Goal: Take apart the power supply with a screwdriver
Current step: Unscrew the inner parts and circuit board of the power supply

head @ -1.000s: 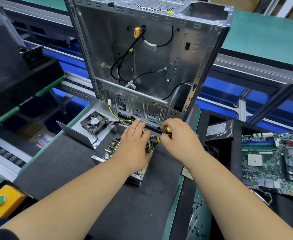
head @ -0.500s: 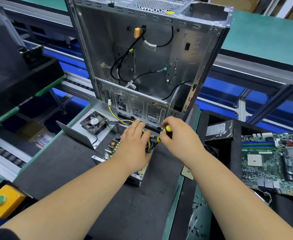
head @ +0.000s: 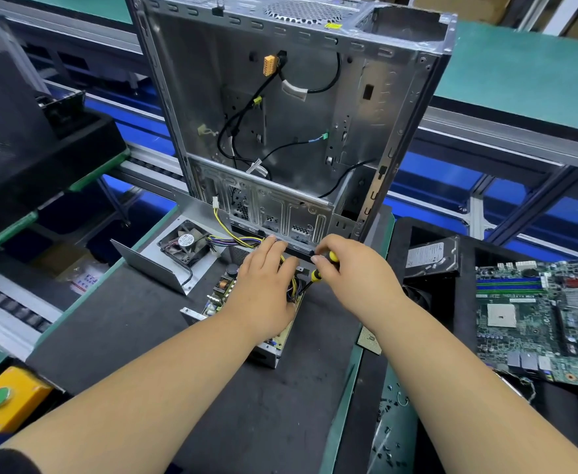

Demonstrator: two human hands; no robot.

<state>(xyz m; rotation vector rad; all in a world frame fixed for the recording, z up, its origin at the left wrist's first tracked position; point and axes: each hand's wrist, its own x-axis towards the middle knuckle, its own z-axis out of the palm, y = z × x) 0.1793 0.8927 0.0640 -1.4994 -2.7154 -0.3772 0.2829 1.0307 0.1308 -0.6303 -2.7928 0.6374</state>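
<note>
Right now the opened power supply lies on the tabletop before the empty computer case. Left hand presses flat on it, fingers straight; right hand pinches the yellow screwdriver. If the tip slips, it could gouge the circuit board or snag the wire bundle.

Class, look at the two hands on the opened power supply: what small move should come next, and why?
Probably keep turning the screwdriver. The right hand pinches its yellow handle, tip angled down into the power supply, while the left hand lies flat on the unit, steadying it. The screw itself is hidden.
</note>
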